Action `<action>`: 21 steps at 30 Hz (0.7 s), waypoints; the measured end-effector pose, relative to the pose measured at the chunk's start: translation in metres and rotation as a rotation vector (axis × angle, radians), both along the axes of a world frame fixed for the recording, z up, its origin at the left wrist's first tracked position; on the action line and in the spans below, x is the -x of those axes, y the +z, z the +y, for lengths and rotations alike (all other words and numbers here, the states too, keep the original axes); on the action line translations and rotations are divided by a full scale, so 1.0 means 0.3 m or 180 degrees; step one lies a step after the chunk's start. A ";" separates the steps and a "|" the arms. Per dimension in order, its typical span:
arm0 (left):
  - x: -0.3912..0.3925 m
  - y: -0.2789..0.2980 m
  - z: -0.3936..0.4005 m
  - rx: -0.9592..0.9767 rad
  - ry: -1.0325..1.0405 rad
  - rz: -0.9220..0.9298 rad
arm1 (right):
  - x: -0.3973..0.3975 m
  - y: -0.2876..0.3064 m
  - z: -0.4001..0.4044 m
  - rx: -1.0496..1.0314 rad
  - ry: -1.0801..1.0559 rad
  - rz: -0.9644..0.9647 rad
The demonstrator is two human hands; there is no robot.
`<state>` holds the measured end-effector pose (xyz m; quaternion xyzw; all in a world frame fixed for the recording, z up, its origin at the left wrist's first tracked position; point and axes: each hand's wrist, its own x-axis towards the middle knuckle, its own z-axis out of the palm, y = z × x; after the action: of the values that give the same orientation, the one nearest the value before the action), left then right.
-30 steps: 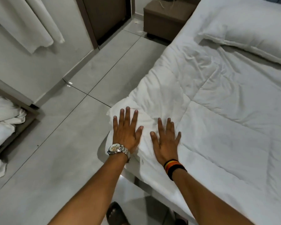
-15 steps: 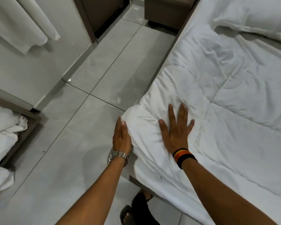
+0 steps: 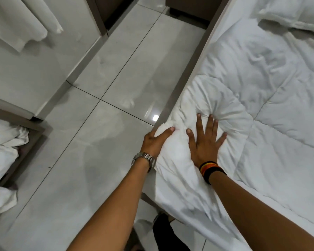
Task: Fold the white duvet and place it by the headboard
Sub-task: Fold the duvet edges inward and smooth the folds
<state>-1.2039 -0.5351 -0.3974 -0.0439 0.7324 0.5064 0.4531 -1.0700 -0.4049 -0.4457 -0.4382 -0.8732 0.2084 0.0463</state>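
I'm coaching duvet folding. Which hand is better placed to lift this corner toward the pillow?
Left, probably. The left hand is cupped around the duvet corner at the bed edge, thumb on top. The right hand lies flat and spread, pressing, gripping nothing.

Right hand [image 3: 206, 142] lay flat, fingers spread, pressing bunched corner of white duvet [image 3: 261, 98] on bed. Left hand [image 3: 155, 141] gripped same corner at bed edge, thumb on top. Pillow [image 3: 295, 13] sat near top right. Grey tiled floor [image 3: 105, 109] lay left.
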 end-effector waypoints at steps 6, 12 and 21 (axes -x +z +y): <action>0.078 0.266 0.009 -0.0546 -0.0412 0.1675 | 0.005 0.189 0.001 0.0462 -0.0428 0.0833; 0.065 0.438 -0.100 -0.0532 -0.1313 0.3499 | -0.053 0.239 -0.042 0.0454 -0.0550 0.1389; 0.112 0.042 -0.284 -0.0350 -0.0869 0.1431 | 0.009 0.118 -0.360 0.0693 -0.0826 0.0100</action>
<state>-1.2375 -0.6203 -0.3847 0.1935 0.7851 0.4767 0.3448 -1.0727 -0.5129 -0.4104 -0.5463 -0.7807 0.3009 0.0387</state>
